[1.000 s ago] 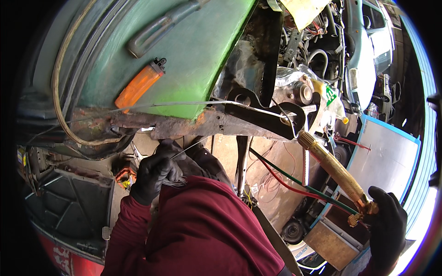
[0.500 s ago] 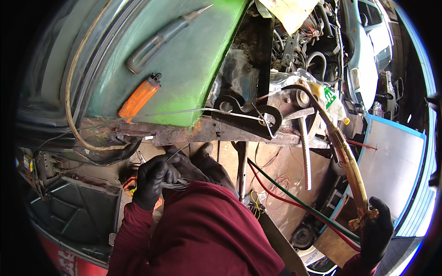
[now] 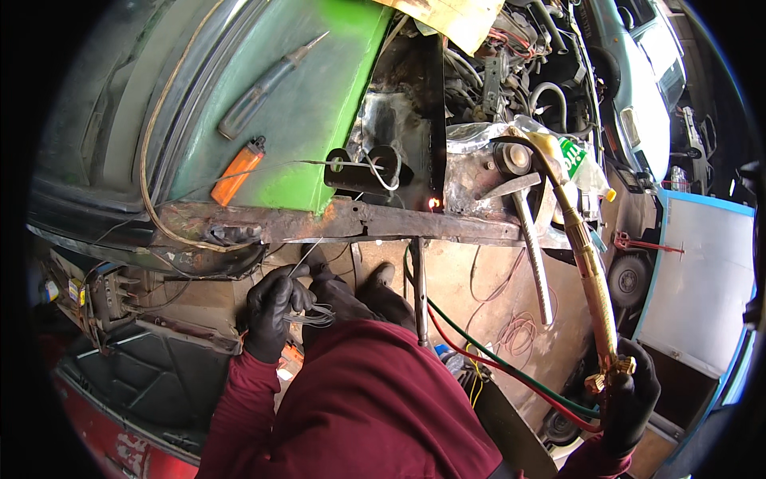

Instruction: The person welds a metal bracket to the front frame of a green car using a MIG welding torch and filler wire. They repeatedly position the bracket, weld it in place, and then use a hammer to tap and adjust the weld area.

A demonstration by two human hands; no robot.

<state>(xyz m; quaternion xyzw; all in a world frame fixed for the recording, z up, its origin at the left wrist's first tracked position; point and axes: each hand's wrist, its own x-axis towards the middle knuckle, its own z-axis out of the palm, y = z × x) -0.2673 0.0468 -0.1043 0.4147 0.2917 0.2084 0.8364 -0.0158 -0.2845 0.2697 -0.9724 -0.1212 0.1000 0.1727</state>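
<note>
My left hand (image 3: 275, 307), in a black glove, is closed on a coil of thin grey wire (image 3: 315, 315). One straight end of the wire points up toward the rusty metal rail (image 3: 303, 227). My right hand (image 3: 630, 391), also gloved, grips the valve end of a brass gas torch (image 3: 589, 275). Its curved dark neck bends left over the metalwork. A small orange glow (image 3: 435, 204) shows at the rail's upper edge, left of the torch tip. A dark piece with two rounded ends and a grey wire loop (image 3: 369, 169) appears above the rail.
An orange lighter (image 3: 237, 173) and a pointed tool with a dark handle (image 3: 259, 96) lie on the green panel (image 3: 311, 104). A hammer with a ribbed metal handle (image 3: 533, 259) rests over the rail. Green (image 3: 479, 342) and red hoses (image 3: 471, 355) trail low toward the torch.
The view has shifted. My right hand and the torch have moved slightly left, and an orange glow now shows at the rail. The dark two-ended piece appears further left. Both hands keep their holds.
</note>
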